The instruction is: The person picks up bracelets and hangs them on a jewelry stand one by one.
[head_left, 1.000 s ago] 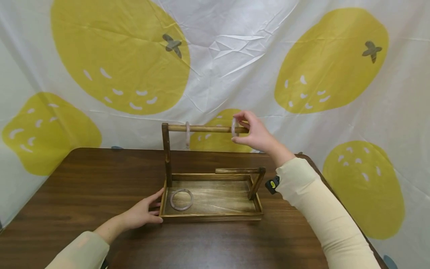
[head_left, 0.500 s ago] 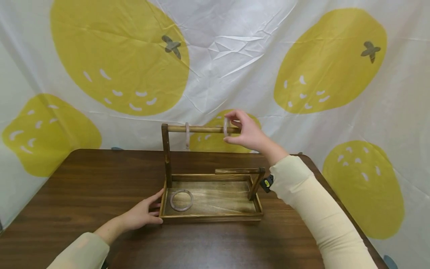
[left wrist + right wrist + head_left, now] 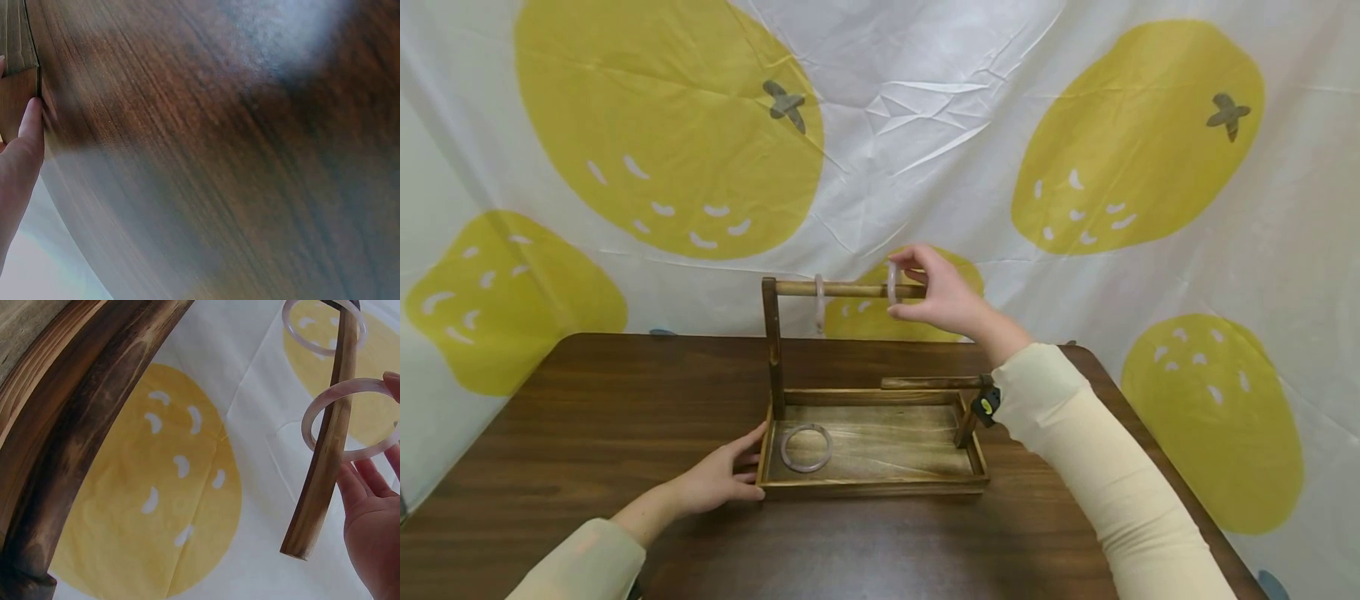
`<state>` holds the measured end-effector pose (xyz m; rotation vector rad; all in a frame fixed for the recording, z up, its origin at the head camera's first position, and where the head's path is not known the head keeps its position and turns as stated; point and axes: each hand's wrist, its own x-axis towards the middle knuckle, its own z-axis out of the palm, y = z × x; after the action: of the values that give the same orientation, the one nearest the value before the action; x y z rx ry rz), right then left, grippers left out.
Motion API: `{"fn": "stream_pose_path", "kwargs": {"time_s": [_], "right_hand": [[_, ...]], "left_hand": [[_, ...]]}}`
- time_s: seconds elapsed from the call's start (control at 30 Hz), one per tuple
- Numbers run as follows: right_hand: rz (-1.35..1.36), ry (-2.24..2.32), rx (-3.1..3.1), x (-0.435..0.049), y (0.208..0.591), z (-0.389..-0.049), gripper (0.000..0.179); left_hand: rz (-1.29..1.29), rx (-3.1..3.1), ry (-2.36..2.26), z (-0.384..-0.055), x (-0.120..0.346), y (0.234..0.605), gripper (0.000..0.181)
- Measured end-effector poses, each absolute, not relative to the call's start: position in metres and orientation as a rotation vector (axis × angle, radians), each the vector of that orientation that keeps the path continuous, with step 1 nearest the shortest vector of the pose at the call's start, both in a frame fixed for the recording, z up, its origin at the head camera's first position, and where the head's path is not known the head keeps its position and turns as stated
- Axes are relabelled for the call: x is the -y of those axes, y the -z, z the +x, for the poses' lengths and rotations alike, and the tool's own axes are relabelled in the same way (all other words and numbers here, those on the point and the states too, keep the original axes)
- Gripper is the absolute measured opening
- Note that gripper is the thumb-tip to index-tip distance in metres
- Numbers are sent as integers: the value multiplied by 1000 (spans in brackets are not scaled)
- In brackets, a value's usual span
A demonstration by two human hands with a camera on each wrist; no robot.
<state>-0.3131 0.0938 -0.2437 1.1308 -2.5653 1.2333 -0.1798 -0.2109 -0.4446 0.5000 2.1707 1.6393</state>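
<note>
My right hand [image 3: 946, 292] pinches a pale bangle [image 3: 892, 283] between thumb and fingers. The upper bar [image 3: 861, 289] of a wooden stand passes through this bangle [image 3: 307, 428], as the right wrist view also shows. Farther left on that bar hangs a second pale bangle [image 3: 819, 310]. A third bangle [image 3: 785, 450] lies flat in the left part of the stand's tray [image 3: 880, 487]. At the tray's left end rests my left hand [image 3: 718, 477], its fingers spread against the end wall and thumb at the front corner. Some left fingers are partly hidden.
A shorter, lower bar [image 3: 925, 383] stands on a post at the tray's right end, close to my right wrist. The stand sits on a dark wooden table [image 3: 587, 417]. Behind it hangs a white cloth [image 3: 925, 167] printed with yellow fruit.
My right hand and its bangle have moved left along the upper bar, toward the hanging bangle. The left hand, stand and other bangles have stayed in place.
</note>
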Motion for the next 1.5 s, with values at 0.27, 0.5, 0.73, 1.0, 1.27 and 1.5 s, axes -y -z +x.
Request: {"fn": "stream_pose_path", "kwargs": {"time_s": [0.27,0.5,0.73,1.0,1.27,1.5], "right_hand": [[1135,-1211,2601,-88,242,-311,61],[1129,-1176,2620,-83,242,-312,61],[1127,-1143,2650,-80,243,-313,60],[1141,-1114,2660,-75,241,-313,60],[1140,-1017,2699,-71,241,-313,63],[1152,-928,2714,-66,242,-314,63]], "left_hand": [[498,-2166,-1650,-180,211,444,98],[490,-2184,-1635,-179,211,444,98],[484,-2176,-1641,-179,211,444,98],[502,-2176,-1637,-180,212,445,98],[493,-2164,-1646,-179,211,445,98],[490,-2156,-1658,-180,211,445,98]]}}
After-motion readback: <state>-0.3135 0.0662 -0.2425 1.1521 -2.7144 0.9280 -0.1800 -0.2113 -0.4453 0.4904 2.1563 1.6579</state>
